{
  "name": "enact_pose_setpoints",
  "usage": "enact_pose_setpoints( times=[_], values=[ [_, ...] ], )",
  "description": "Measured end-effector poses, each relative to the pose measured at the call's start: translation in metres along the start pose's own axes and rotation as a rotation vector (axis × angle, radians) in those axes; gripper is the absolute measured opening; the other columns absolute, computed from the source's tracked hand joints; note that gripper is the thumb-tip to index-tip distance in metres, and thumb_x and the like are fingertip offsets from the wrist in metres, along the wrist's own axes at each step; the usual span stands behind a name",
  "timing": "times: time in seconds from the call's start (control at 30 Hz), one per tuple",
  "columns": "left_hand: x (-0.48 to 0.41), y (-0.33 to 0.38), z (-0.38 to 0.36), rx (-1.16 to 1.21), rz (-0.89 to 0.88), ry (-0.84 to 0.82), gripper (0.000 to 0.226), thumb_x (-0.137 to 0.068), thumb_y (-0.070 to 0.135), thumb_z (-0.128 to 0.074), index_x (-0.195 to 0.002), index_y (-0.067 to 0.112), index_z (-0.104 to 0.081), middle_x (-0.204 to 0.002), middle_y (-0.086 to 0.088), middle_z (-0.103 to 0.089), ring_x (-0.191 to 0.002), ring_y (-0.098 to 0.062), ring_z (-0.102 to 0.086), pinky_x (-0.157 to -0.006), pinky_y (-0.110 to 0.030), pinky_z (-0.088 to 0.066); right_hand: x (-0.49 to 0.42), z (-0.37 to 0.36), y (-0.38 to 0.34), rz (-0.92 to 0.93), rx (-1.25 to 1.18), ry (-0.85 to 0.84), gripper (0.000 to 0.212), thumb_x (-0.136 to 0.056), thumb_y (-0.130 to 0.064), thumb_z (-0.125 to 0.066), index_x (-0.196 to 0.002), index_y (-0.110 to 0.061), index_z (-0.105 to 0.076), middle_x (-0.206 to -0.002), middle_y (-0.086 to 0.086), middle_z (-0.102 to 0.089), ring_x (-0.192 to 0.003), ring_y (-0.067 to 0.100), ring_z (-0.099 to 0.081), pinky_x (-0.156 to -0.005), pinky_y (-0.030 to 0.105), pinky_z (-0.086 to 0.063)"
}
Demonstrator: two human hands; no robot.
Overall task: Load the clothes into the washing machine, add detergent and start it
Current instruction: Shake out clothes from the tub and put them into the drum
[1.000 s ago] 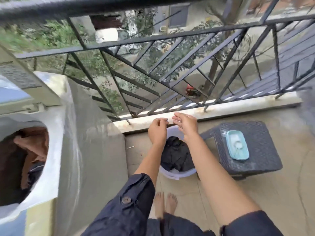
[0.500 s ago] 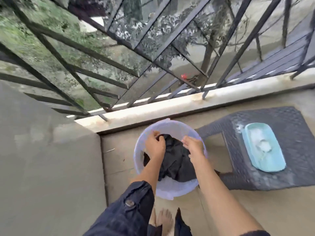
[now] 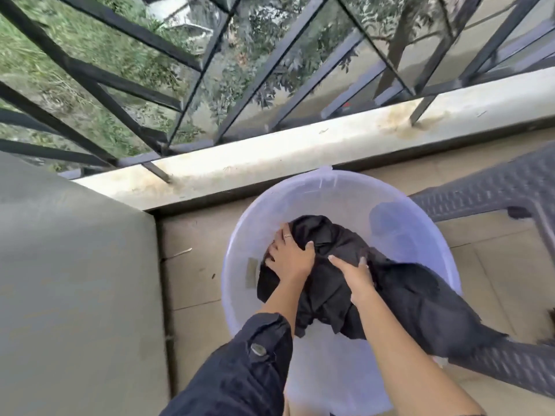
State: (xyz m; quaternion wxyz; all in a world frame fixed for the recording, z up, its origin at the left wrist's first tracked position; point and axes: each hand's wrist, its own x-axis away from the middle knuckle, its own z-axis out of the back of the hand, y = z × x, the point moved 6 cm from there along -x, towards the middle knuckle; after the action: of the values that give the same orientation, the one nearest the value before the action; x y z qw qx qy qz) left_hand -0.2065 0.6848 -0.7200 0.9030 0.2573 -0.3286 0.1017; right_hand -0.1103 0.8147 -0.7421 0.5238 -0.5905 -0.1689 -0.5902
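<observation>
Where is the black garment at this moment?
In the head view it sits low and centre-right: the black garment is bunched in the pale plastic basin on the floor, one end draped over the right rim, gripped by the left hand and right hand.

— What kind of place are you in?

— You stand on a home balcony, outdoors. The black metal railing [image 3: 186,94] is fixed into a stained concrete ledge [image 3: 300,148], and beyond the railing you see grass and a tree far below.

— What else shows a home?

— Just below the ledge a pale plastic basin [image 3: 330,199] with dark laundry [image 3: 336,283] sits on the tiled floor [image 3: 192,280]. Right of the basin is a dark woven plastic stool [image 3: 492,190].
</observation>
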Motion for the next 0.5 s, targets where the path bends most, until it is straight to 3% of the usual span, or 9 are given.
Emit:
enact_pose_setpoints(
  times=[0.07, 0.13, 0.2, 0.27, 0.3, 0.37, 0.43, 0.5],
  values=[
    [-0.006, -0.004, -0.009, 0.046, 0.009, -0.015, 0.069, -0.094, 0.045, -0.043, -0.151, 0.028, -0.007, -0.157, -0.006, -0.018, -0.140, -0.035, -0.026, -0.112, -0.052, -0.026, -0.008, -0.015, 0.011, -0.013, 0.035, -0.028, 0.108, -0.075, -0.043, -0.075, -0.151, -0.024, -0.001, -0.159, 0.004, -0.007, -0.146, 0.029, -0.011, -0.117, 0.048, -0.022],
    [-0.012, -0.008, -0.009, 0.104, 0.011, -0.024, 0.056, -0.096, 0.042, -0.041, -0.147, 0.025, -0.025, -0.149, -0.009, -0.035, -0.131, -0.033, -0.042, -0.106, -0.046, -0.038, -0.006, -0.023, 0.011, -0.008, 0.035, 0.003, 0.109, -0.073, -0.046, -0.075, -0.151, -0.021, -0.003, -0.159, 0.004, -0.010, -0.146, 0.029, -0.014, -0.117, 0.047, -0.022],
    [-0.014, -0.010, 0.000, 0.138, 0.041, -0.004, 0.042, -0.098, 0.039, -0.039, -0.136, 0.021, -0.045, -0.138, -0.008, -0.048, -0.125, -0.030, -0.048, -0.104, -0.042, -0.039, -0.003, -0.031, 0.003, 0.011, -0.004, 0.002, 0.115, -0.066, -0.054, -0.077, -0.151, -0.015, -0.012, -0.157, 0.005, -0.019, -0.144, 0.029, -0.021, -0.116, 0.046, -0.025],
    [-0.009, -0.009, 0.011, 0.077, 0.068, 0.022, 0.039, -0.098, 0.041, -0.038, -0.124, 0.019, -0.056, -0.130, -0.007, -0.056, -0.126, -0.029, -0.044, -0.105, -0.044, -0.033, 0.004, -0.037, -0.007, 0.051, -0.055, -0.050, 0.130, -0.042, -0.072, -0.080, -0.146, -0.012, -0.031, -0.150, 0.002, -0.034, -0.138, 0.027, -0.033, -0.114, 0.043, -0.030],
    [-0.004, -0.006, 0.014, 0.047, 0.077, 0.039, 0.038, -0.097, 0.042, -0.038, -0.118, 0.018, -0.059, -0.126, -0.007, -0.057, -0.128, -0.028, -0.040, -0.107, -0.045, -0.028, 0.007, -0.036, -0.010, 0.069, -0.078, -0.037, 0.123, -0.042, -0.070, -0.082, -0.141, -0.010, -0.039, -0.144, -0.001, -0.041, -0.135, 0.026, -0.039, -0.113, 0.041, -0.033],
    [0.014, -0.001, 0.019, 0.076, 0.091, 0.048, 0.036, -0.096, 0.043, -0.038, -0.107, 0.018, -0.062, -0.123, -0.007, -0.059, -0.131, -0.027, -0.037, -0.112, -0.049, -0.021, 0.025, -0.024, -0.014, 0.043, -0.099, 0.056, 0.087, -0.065, -0.043, -0.082, -0.133, -0.003, -0.046, -0.135, 0.005, -0.050, -0.127, 0.027, -0.046, -0.107, 0.038, -0.039],
    [0.031, 0.005, 0.024, 0.168, 0.059, 0.019, 0.034, -0.097, 0.041, -0.037, -0.101, 0.017, -0.061, -0.118, -0.007, -0.062, -0.122, -0.029, -0.049, -0.106, -0.049, -0.032, 0.043, -0.014, -0.018, 0.032, -0.070, 0.085, 0.067, -0.074, -0.034, -0.077, -0.126, 0.002, -0.052, -0.130, 0.013, -0.056, -0.119, 0.030, -0.052, -0.100, 0.040, -0.045],
    [0.048, 0.013, 0.033, 0.232, 0.030, -0.010, 0.036, -0.098, 0.040, -0.033, -0.108, 0.016, -0.058, -0.118, -0.007, -0.063, -0.113, -0.030, -0.056, -0.096, -0.041, -0.043, 0.063, -0.006, -0.026, 0.049, -0.053, 0.106, 0.061, -0.077, -0.036, -0.074, -0.120, 0.003, -0.056, -0.126, 0.016, -0.058, -0.114, 0.032, -0.054, -0.096, 0.041, -0.047]
  ],
)
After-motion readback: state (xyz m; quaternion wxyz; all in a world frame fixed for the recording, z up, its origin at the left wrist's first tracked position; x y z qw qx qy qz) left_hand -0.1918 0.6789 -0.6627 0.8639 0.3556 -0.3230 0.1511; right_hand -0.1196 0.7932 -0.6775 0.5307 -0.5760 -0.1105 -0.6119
